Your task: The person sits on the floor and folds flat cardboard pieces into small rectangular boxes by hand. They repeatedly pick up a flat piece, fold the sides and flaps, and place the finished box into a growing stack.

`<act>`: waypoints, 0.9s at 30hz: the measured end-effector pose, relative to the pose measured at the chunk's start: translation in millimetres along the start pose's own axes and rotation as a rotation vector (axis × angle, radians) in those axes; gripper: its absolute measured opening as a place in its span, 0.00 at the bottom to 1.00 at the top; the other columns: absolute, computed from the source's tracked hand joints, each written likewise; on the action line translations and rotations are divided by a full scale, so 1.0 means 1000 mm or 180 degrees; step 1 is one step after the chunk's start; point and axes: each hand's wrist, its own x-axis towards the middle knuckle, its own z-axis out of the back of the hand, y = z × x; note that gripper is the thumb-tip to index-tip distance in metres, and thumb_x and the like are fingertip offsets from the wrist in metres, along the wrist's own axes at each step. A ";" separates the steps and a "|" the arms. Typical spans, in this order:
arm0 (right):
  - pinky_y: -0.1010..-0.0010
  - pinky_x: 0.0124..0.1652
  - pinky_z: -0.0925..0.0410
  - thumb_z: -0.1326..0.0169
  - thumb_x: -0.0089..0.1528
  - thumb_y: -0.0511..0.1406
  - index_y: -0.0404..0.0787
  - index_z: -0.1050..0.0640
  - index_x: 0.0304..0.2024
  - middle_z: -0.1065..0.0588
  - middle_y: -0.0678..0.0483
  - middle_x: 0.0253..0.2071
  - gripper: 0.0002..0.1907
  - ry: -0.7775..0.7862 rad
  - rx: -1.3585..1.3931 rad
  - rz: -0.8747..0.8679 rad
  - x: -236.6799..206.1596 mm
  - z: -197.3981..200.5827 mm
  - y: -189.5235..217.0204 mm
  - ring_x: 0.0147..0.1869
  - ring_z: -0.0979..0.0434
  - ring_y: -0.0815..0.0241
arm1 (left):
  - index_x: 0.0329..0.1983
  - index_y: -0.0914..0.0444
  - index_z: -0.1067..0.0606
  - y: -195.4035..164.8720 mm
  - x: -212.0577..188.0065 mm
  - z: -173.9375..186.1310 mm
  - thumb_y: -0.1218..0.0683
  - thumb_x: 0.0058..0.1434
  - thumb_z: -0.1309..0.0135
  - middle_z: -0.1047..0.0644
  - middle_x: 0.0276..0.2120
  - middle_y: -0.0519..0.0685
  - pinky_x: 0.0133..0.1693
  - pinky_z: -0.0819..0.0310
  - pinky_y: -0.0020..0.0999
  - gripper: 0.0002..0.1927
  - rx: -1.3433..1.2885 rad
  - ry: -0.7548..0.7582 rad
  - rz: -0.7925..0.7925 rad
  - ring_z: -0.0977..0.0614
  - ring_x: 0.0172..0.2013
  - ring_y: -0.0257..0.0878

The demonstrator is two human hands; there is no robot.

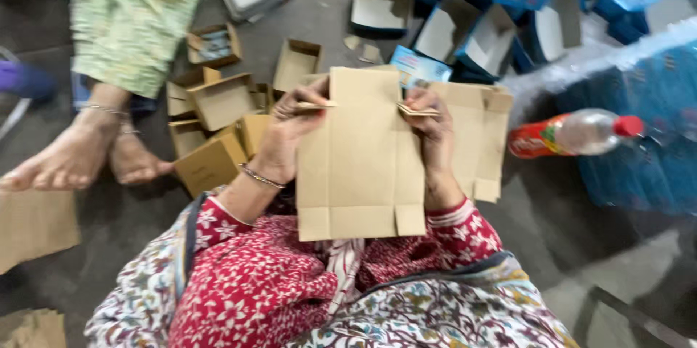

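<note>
I hold a flat brown cardboard box blank (359, 159) upright in front of me, over my lap. My left hand (290, 130) grips its upper left edge and pinches a side flap. My right hand (432, 134) grips the upper right edge and pinches the opposite flap. Behind the blank, to the right, lies a stack of more flat cardboard blanks (483, 137). My sleeves are red with a white flower print.
Several folded small brown boxes (218, 123) lie on the grey floor at left. Another person's bare feet (80, 156) rest beside them. A plastic bottle with a red cap (577, 134) lies at right. Blue and white boxes (479, 21) pile up at the back.
</note>
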 end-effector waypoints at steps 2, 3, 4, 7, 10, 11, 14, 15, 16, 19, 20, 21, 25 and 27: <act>0.75 0.58 0.35 0.48 0.59 0.24 0.39 0.27 0.38 0.30 0.51 0.48 0.08 0.0009 0.0126 -0.0118 -0.005 -0.008 0.003 0.54 0.31 0.61 | 0.32 0.63 0.24 -0.002 -0.001 -0.004 0.70 0.60 0.49 0.23 0.60 0.48 0.60 0.26 0.39 0.10 -0.0192 0.0038 -0.0054 0.22 0.59 0.40; 0.74 0.58 0.34 0.48 0.58 0.24 0.39 0.27 0.38 0.30 0.52 0.48 0.08 0.0056 0.0167 -0.0095 -0.004 -0.013 0.004 0.54 0.31 0.62 | 0.29 0.63 0.25 -0.006 -0.001 -0.002 0.71 0.59 0.50 0.23 0.60 0.49 0.60 0.26 0.40 0.11 -0.0208 0.0018 -0.0134 0.22 0.59 0.41; 0.74 0.57 0.34 0.48 0.58 0.24 0.40 0.26 0.38 0.30 0.53 0.48 0.08 0.0095 0.0211 -0.0081 -0.003 -0.018 0.003 0.54 0.31 0.62 | 0.28 0.63 0.26 -0.008 -0.001 0.000 0.71 0.60 0.50 0.22 0.58 0.51 0.58 0.26 0.40 0.11 0.0029 -0.0003 -0.0228 0.22 0.57 0.42; 0.72 0.56 0.32 0.47 0.53 0.24 0.42 0.26 0.35 0.30 0.54 0.46 0.10 -0.0012 0.0569 -0.0421 0.007 -0.030 -0.003 0.50 0.29 0.61 | 0.27 0.63 0.29 -0.010 0.003 0.012 0.72 0.63 0.52 0.20 0.50 0.55 0.60 0.26 0.41 0.13 0.0601 0.0077 -0.0485 0.21 0.53 0.44; 0.77 0.47 0.37 0.51 0.56 0.25 0.38 0.24 0.36 0.28 0.51 0.47 0.09 0.0066 -0.0186 -0.0202 0.010 -0.027 -0.003 0.48 0.31 0.63 | 0.29 0.64 0.30 0.009 0.014 0.017 0.72 0.60 0.52 0.21 0.39 0.52 0.66 0.25 0.44 0.11 0.0713 0.0378 -0.0601 0.21 0.48 0.44; 0.76 0.49 0.36 0.51 0.56 0.24 0.38 0.24 0.37 0.28 0.52 0.47 0.09 0.0115 -0.0304 -0.0086 0.009 -0.025 0.001 0.50 0.31 0.63 | 0.28 0.64 0.30 0.013 0.012 0.019 0.73 0.58 0.51 0.22 0.37 0.51 0.65 0.24 0.44 0.11 0.0806 0.0282 -0.0595 0.21 0.46 0.42; 0.74 0.54 0.35 0.51 0.58 0.23 0.38 0.24 0.37 0.29 0.53 0.50 0.08 0.0317 -0.0364 -0.0027 0.002 -0.033 0.004 0.54 0.30 0.64 | 0.30 0.64 0.29 0.015 0.006 0.021 0.73 0.59 0.51 0.24 0.35 0.49 0.64 0.24 0.42 0.11 0.1383 0.0005 -0.0707 0.22 0.47 0.41; 0.74 0.55 0.35 0.50 0.60 0.23 0.38 0.24 0.37 0.30 0.54 0.52 0.08 0.0254 -0.0468 -0.0096 0.000 -0.035 0.009 0.55 0.31 0.64 | 0.32 0.64 0.29 0.013 0.007 0.019 0.72 0.60 0.51 0.24 0.35 0.49 0.63 0.24 0.41 0.10 0.1545 -0.0024 -0.0761 0.22 0.48 0.41; 0.73 0.55 0.35 0.49 0.61 0.23 0.38 0.24 0.37 0.30 0.55 0.53 0.07 0.0171 -0.0607 -0.0155 0.000 -0.038 0.017 0.56 0.32 0.65 | 0.37 0.64 0.28 0.010 0.007 0.017 0.72 0.60 0.53 0.23 0.40 0.49 0.63 0.27 0.39 0.11 0.1378 -0.0134 -0.0663 0.23 0.53 0.40; 0.73 0.61 0.37 0.51 0.61 0.24 0.41 0.24 0.42 0.29 0.54 0.52 0.11 0.0041 -0.0142 -0.0299 0.004 -0.049 0.034 0.57 0.31 0.63 | 0.52 0.62 0.28 -0.003 0.008 0.003 0.73 0.57 0.58 0.24 0.54 0.50 0.63 0.31 0.35 0.23 0.0564 -0.0265 -0.0266 0.26 0.63 0.40; 0.72 0.63 0.36 0.51 0.61 0.24 0.41 0.24 0.43 0.29 0.53 0.54 0.11 0.0054 0.0148 -0.0318 0.005 -0.053 0.037 0.59 0.30 0.62 | 0.58 0.60 0.29 -0.007 0.010 -0.002 0.73 0.56 0.59 0.26 0.59 0.50 0.64 0.32 0.35 0.28 0.0077 -0.0173 -0.0098 0.27 0.64 0.41; 0.70 0.65 0.36 0.51 0.61 0.24 0.42 0.24 0.44 0.29 0.53 0.55 0.12 0.0067 0.0444 -0.0354 0.004 -0.056 0.039 0.61 0.29 0.61 | 0.63 0.58 0.31 -0.011 0.009 -0.008 0.73 0.55 0.60 0.27 0.63 0.50 0.65 0.32 0.36 0.33 -0.0407 -0.0094 0.0074 0.28 0.64 0.41; 0.61 0.59 0.32 0.51 0.60 0.25 0.40 0.22 0.38 0.27 0.50 0.63 0.09 -0.0088 0.0918 -0.0732 0.006 -0.059 0.044 0.59 0.25 0.55 | 0.67 0.64 0.32 -0.019 0.007 -0.019 0.73 0.53 0.63 0.30 0.66 0.56 0.66 0.32 0.38 0.36 -0.0308 -0.0163 0.0255 0.27 0.65 0.44; 0.65 0.65 0.32 0.54 0.62 0.23 0.39 0.21 0.38 0.28 0.47 0.66 0.12 0.0265 0.0143 -0.0355 0.005 -0.060 0.044 0.66 0.25 0.55 | 0.65 0.64 0.31 -0.018 0.006 -0.019 0.72 0.52 0.62 0.29 0.64 0.56 0.65 0.31 0.40 0.34 -0.0265 -0.0058 0.0197 0.26 0.63 0.45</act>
